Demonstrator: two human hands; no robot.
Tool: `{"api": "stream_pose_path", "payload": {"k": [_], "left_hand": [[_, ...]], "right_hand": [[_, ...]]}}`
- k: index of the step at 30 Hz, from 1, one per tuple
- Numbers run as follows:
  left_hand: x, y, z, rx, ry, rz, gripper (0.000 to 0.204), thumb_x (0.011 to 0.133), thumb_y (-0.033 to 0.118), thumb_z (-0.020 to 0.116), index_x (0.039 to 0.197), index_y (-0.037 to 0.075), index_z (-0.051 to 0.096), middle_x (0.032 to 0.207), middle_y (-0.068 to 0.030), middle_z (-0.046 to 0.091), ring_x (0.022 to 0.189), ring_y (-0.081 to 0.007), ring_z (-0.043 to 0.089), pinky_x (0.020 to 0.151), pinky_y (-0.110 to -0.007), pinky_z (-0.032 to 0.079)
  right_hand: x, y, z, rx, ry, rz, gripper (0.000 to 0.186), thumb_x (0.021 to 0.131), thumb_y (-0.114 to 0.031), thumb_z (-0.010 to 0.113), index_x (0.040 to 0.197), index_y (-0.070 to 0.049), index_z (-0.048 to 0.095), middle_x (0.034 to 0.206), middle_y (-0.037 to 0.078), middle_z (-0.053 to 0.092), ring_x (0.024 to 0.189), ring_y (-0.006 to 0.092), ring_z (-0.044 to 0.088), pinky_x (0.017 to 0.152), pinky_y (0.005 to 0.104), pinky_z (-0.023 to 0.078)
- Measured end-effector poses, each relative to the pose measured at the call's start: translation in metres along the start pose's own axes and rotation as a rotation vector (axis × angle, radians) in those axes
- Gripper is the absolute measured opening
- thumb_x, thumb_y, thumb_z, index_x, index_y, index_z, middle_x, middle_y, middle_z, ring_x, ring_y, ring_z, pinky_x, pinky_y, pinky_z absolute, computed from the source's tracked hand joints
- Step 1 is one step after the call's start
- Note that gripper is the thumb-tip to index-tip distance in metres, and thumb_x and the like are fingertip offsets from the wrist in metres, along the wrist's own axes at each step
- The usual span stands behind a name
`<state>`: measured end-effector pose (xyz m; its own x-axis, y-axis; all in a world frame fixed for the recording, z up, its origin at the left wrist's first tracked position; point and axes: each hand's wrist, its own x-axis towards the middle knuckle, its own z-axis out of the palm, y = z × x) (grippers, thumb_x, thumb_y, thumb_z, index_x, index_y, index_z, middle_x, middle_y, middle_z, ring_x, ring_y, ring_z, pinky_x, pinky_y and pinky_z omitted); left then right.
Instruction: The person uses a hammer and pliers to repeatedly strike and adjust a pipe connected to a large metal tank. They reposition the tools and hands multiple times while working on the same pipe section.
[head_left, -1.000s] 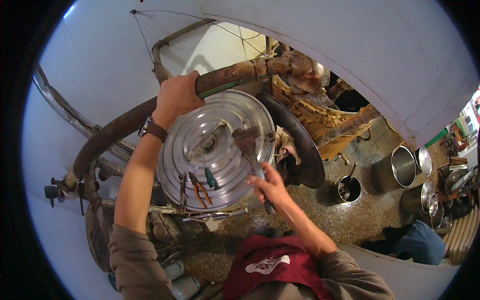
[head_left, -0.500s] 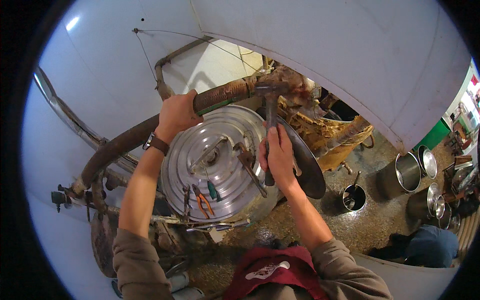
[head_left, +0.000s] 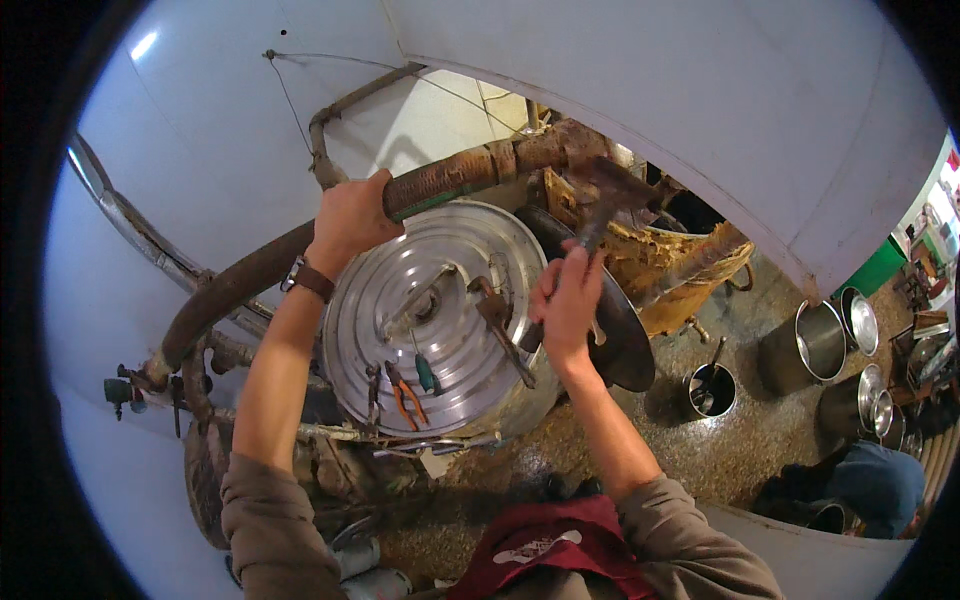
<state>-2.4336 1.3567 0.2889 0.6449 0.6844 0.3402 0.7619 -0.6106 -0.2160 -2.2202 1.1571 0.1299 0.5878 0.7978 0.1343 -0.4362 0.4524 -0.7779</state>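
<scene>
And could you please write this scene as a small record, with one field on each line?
Left hand: gripping the brown pipe
Left wrist: watch
Right hand: holding a hammer by its handle; hammer blurred, its head near the pipe's right end
Surface below: large round silver lid
Tools on lid: rusty wrench, orange-handled pliers, green-handled screwdriver
Floor, right side: metal pot with a long handle sticking out

And up goes the right hand (head_left: 570, 305), clear of the metal lid (head_left: 350, 335) it hung over a second ago! The hammer (head_left: 608, 205), upright half a second back, now slants rightward, its head blurred. The wrench (head_left: 502, 322), out of sight at first, shows on the lid. Far right, the co-worker in blue (head_left: 885, 485) has shifted further right.
</scene>
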Motion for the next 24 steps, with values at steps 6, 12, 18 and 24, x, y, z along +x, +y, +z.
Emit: {"api": "stream_pose_path", "payload": {"k": [6, 12, 18, 24], "left_hand": [[0.000, -0.002, 0.001, -0.007, -0.015, 0.018, 0.047, 0.072, 0.031, 0.085, 0.110, 0.008, 0.069, 0.086, -0.0199, 0.074, 0.084, -0.0450, 0.073, 0.075, -0.055, 0.058], [0.004, -0.004, 0.004, 0.006, -0.022, -0.025, 0.051, 0.071, 0.029, 0.084, 0.115, 0.008, 0.069, 0.090, -0.0193, 0.075, 0.087, -0.0444, 0.073, 0.078, -0.054, 0.058], [0.004, -0.004, 0.001, -0.015, -0.007, 0.043, 0.047, 0.073, 0.033, 0.084, 0.110, 0.007, 0.070, 0.086, -0.0207, 0.075, 0.085, -0.0451, 0.074, 0.076, -0.056, 0.058], [0.004, -0.005, 0.001, 0.003, -0.040, 0.005, 0.049, 0.072, 0.029, 0.084, 0.114, 0.010, 0.069, 0.091, -0.0178, 0.076, 0.087, -0.0436, 0.074, 0.079, -0.054, 0.059]], "right_hand": [[0.000, 0.001, 0.003, -0.119, 0.006, 0.089, 0.032, 0.117, -0.036, 0.050, 0.127, -0.005, 0.047, 0.066, 0.001, 0.047, 0.042, 0.0122, 0.040, 0.038, 0.0317, 0.033], [-0.002, 0.000, -0.001, -0.128, -0.033, 0.108, 0.025, 0.118, -0.033, 0.050, 0.117, -0.009, 0.046, 0.068, 0.001, 0.047, 0.042, 0.0121, 0.042, 0.037, 0.0307, 0.033], [-0.003, -0.004, -0.006, 0.194, 0.081, 0.062, 0.024, 0.118, -0.033, 0.050, 0.115, -0.009, 0.048, 0.066, 0.000, 0.047, 0.043, 0.0117, 0.042, 0.039, 0.0314, 0.034], [-0.001, -0.016, 0.003, -0.113, -0.135, 0.190, 0.021, 0.117, -0.030, 0.050, 0.112, -0.010, 0.047, 0.064, 0.000, 0.044, 0.043, 0.0118, 0.042, 0.038, 0.0305, 0.034]]}}
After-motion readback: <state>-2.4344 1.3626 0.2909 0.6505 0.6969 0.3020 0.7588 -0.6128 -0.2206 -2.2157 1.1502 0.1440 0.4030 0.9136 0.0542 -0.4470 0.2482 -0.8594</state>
